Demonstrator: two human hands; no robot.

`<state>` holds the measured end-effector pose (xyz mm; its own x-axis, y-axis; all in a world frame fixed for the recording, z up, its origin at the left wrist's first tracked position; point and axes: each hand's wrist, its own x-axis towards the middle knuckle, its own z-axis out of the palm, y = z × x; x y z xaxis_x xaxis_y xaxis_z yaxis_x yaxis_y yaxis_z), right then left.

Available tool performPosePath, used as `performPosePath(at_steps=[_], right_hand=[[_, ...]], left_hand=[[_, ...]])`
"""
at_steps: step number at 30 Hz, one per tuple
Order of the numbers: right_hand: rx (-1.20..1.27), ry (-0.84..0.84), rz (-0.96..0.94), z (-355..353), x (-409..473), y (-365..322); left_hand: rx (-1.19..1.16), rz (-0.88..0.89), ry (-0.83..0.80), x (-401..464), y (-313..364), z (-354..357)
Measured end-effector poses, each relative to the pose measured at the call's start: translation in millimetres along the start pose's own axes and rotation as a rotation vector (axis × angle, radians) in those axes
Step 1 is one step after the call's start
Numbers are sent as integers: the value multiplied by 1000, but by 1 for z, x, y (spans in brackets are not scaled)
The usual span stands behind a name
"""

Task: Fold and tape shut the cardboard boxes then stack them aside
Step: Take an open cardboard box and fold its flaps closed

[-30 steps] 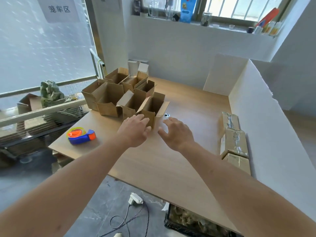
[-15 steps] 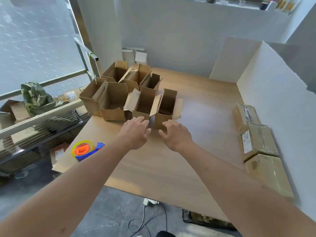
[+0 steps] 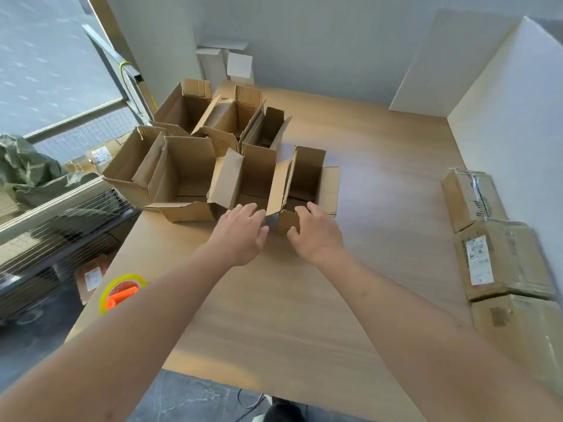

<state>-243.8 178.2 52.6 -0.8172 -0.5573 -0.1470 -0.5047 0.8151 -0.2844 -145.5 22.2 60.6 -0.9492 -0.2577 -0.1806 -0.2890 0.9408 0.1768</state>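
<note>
Several open cardboard boxes with raised flaps stand clustered at the far left of the wooden table [image 3: 304, 300]. The nearest open box [image 3: 307, 184] is the rightmost one. My right hand [image 3: 316, 236] has its fingers over that box's near edge, thumb against its front wall. My left hand [image 3: 240, 236] hovers with relaxed fingers just left of that box, at the foot of its left flap and the neighbouring box [image 3: 253, 175]. A yellow and orange tape dispenser [image 3: 122, 292] lies at the table's left edge, partly hidden by my left forearm.
Three taped boxes [image 3: 499, 260] lie in a row along the white partition [image 3: 502, 132] on the right. White boxes [image 3: 225, 62] stand at the far corner. A wire rack and a green bag [image 3: 27, 169] are left of the table.
Both hands have moved forward to the nearest open box, and my right hand's fingers now reach its near edge. The camera has tilted further down.
</note>
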Motion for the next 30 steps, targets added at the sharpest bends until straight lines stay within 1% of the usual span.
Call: performPosePath(at_steps=[3, 6, 13, 15, 20, 24, 28, 30], right_hand=[[-49, 3, 61, 19, 31, 8], [-136, -6, 95, 30, 41, 12], [-254, 10, 15, 26, 24, -12], [-276, -1, 34, 24, 14, -20], [-214, -34, 158, 40, -23, -39], [-186, -42, 184, 62, -58, -76], [25, 6, 240, 88, -86, -126], [112, 13, 262, 100, -95, -150]], left_hand=[[-26, -22, -15, 23, -11, 11], [-32, -30, -33, 32, -21, 19], [-9, 25, -62, 25, -39, 23], [-6, 59, -48, 21, -44, 21], [11, 163, -53, 1, -58, 17], [4, 225, -80, -37, -79, 15], [40, 259, -119, -76, -116, 24], [39, 246, -147, -90, -136, 29]])
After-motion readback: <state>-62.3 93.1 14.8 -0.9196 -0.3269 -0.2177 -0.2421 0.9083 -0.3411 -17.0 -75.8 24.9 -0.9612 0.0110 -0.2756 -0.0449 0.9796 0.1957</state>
